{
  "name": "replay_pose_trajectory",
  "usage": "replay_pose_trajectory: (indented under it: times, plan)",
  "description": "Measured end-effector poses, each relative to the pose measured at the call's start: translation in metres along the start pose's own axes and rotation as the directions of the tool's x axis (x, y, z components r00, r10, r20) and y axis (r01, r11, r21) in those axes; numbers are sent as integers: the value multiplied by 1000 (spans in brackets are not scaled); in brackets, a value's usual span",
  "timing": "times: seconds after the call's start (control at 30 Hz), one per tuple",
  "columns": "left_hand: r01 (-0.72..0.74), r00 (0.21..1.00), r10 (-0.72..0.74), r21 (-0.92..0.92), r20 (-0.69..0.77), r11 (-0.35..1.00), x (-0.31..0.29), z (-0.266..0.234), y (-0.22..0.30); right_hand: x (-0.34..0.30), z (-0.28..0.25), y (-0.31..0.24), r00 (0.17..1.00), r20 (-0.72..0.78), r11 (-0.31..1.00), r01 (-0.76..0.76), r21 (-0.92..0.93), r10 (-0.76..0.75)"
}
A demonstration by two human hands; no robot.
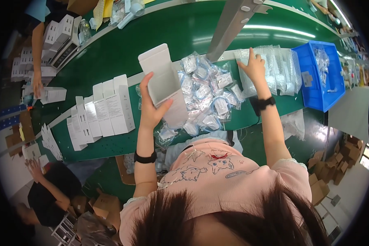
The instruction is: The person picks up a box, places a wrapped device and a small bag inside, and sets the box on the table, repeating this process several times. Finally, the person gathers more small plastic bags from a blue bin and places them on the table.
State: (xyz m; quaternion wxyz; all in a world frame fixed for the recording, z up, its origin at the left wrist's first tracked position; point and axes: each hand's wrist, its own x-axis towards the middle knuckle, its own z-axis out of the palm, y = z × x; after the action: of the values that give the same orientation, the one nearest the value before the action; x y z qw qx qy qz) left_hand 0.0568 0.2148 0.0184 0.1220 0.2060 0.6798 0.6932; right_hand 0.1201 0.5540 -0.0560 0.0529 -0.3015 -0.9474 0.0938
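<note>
My left hand (151, 114) is closed around a white carton (159, 69), thumb on its near side and fingers on its left. The carton's top is open, with one flap raised. To the right, my right hand (255, 69) reaches over a row of clear bubble-wrap pouches (276, 74). Its fingers are spread and nothing shows in them. It is closest to the left end of the row, though I cannot tell whether it touches. Between my hands lies a heap of clear bags (201, 91) with white and light-blue items inside, partly hidden by the carton.
Several white cartons (110, 110) stand in a row on the green table (147, 26) at left. A blue bin (330, 92) sits at the right end. A metal post (231, 28) rises behind the heap. Other people's hands (37, 85) show at far left.
</note>
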Motion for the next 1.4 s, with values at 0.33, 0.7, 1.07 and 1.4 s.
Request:
replay_pose_trajectory:
  times: [0.33,0.7,1.07,1.4]
  plan:
    - [-72,993,102,393,-57,917,-2,7,-47,-22,-58,-14,999,-9,350,-8,937,48]
    - [-45,977,100,276,-187,960,-17,26,-60,-50,-69,-195,739,-603,438,669,600,-302]
    - [-191,976,205,173,-66,966,-20,-14,-25,1,49,-150,818,-63,721,538,437,-572]
    - [126,992,-80,643,-100,756,1,-21,25,5,26,-148,777,-64,591,526,612,-626]
